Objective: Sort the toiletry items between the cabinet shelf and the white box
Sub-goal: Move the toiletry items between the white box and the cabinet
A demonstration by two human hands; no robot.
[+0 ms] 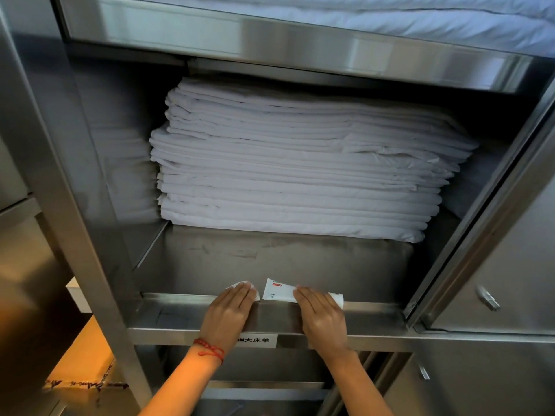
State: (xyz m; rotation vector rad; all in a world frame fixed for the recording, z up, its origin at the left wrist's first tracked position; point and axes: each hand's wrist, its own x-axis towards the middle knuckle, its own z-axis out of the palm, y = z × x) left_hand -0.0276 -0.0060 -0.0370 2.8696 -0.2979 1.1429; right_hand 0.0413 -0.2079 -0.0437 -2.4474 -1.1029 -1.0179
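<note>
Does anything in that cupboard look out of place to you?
Two small white toiletry packets lie at the shelf's front lip, under the left hand and right hand, odd beside the stacked folded sheets.

- a stainless steel cabinet [90, 181] is filling the view, its brushed walls catching soft, cool light.
- a tall stack of folded white linen [300, 163] is sitting deep inside it.
- more white bedding [390, 16] is lying on the level above.
- a label with printed characters [255, 340] is sticking to the front rail.
- a closed steel door with a small latch [489, 298] is standing at the right.
- warm orange light is glowing over a cardboard box [87, 364] at lower left.
</note>
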